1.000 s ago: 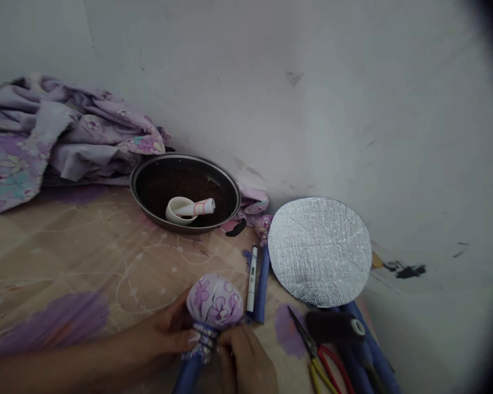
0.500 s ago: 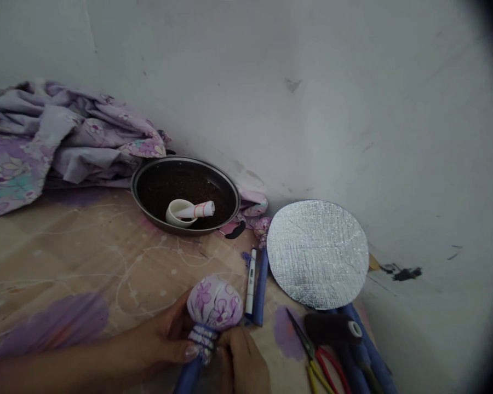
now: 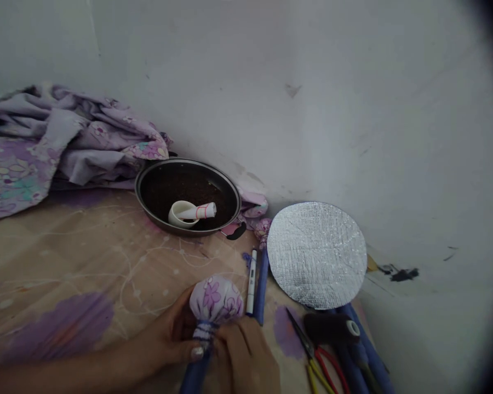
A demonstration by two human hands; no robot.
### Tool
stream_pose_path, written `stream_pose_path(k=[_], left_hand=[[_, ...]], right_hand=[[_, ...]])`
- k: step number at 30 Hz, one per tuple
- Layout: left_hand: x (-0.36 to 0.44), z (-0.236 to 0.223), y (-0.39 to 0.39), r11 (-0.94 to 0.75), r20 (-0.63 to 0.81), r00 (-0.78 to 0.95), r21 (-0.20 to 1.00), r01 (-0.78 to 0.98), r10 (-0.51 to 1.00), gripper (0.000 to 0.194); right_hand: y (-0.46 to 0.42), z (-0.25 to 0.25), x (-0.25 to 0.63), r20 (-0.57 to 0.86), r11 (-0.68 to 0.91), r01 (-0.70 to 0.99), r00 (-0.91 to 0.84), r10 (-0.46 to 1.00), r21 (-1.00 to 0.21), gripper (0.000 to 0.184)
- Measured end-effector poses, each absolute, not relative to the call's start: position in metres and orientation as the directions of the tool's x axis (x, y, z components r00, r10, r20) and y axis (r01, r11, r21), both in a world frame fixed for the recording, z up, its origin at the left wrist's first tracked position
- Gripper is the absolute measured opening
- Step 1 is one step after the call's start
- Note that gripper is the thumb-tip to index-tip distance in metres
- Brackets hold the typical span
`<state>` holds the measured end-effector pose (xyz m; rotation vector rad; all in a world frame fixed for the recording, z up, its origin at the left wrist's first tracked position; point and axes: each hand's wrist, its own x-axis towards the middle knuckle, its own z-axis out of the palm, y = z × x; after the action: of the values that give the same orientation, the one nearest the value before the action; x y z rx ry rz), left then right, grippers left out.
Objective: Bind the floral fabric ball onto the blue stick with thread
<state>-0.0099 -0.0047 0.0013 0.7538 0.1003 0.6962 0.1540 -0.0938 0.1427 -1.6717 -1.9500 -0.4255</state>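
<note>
A stick with a round, floral cloth head (image 3: 216, 298) stands tilted in front of me, its blue shaft (image 3: 195, 375) running down out of view. The cloth is gathered at the neck, where blue bands of thread wrap it (image 3: 204, 331). My left hand (image 3: 176, 339) grips the neck from the left, thumb across the front and fingers behind. My right hand (image 3: 246, 353) is closed against the neck's right side, its fingers curled and the fingertips partly hidden. Whatever those fingertips pinch is too small to make out.
A black pan (image 3: 148, 216) by the wall holds a white cup (image 3: 175, 219) with a paper roll (image 3: 205, 210). A marker (image 3: 251, 282), silver foil disc (image 3: 317, 254), scissors (image 3: 312, 355) and dark thread spool (image 3: 328, 329) lie to the right. Crumpled floral cloth (image 3: 94, 137) is back left.
My right hand has risen slightly and its fingers now lie further over the neck, covering more of the wrapping. My left hand keeps its grip. The view has shifted a little.
</note>
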Motion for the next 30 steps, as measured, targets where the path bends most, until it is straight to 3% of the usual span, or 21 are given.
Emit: stream_pose_path(k=[5,9,12,17,21,24,27,30], left_hand=[[-0.006,-0.005,-0.007,0.495,0.179,0.749,0.651,-0.576,0.638,0.108],[-0.006,0.001,-0.008,0.488,0.187,0.749,0.653,-0.578,0.636,0.104],[-0.006,0.001,-0.009,0.481,0.189,0.753,0.666,-0.570,0.630,0.103],[-0.002,-0.003,-0.009,0.446,0.215,0.733,0.673,-0.590,0.645,0.102],[-0.002,0.005,-0.009,0.452,0.196,0.727,0.670,-0.589,0.658,0.095],[-0.002,0.010,-0.009,0.490,0.166,0.747,0.661,-0.569,0.644,0.094],[-0.001,0.012,-0.009,0.487,0.181,0.747,0.656,-0.576,0.640,0.093],[-0.003,0.018,-0.005,0.474,0.207,0.741,0.653,-0.591,0.639,0.093]], right_hand=[[-0.084,0.149,0.145,0.562,0.151,0.984,-0.178,0.808,0.094,0.047],[-0.085,0.145,0.142,0.544,0.142,0.977,-0.206,0.814,0.157,0.042],[-0.086,0.125,0.134,0.556,0.119,0.986,-0.164,0.815,0.117,0.038],[-0.079,0.100,0.119,0.620,0.098,0.994,-0.045,0.783,-0.052,0.036],[-0.067,0.120,0.123,0.700,0.159,0.976,-0.011,0.714,-0.147,0.050],[-0.061,0.141,0.138,0.660,0.188,0.960,-0.006,0.751,-0.205,0.054],[-0.061,0.152,0.148,0.636,0.198,0.962,-0.035,0.771,-0.187,0.061],[-0.064,0.152,0.145,0.637,0.228,0.973,-0.166,0.752,-0.016,0.052]])
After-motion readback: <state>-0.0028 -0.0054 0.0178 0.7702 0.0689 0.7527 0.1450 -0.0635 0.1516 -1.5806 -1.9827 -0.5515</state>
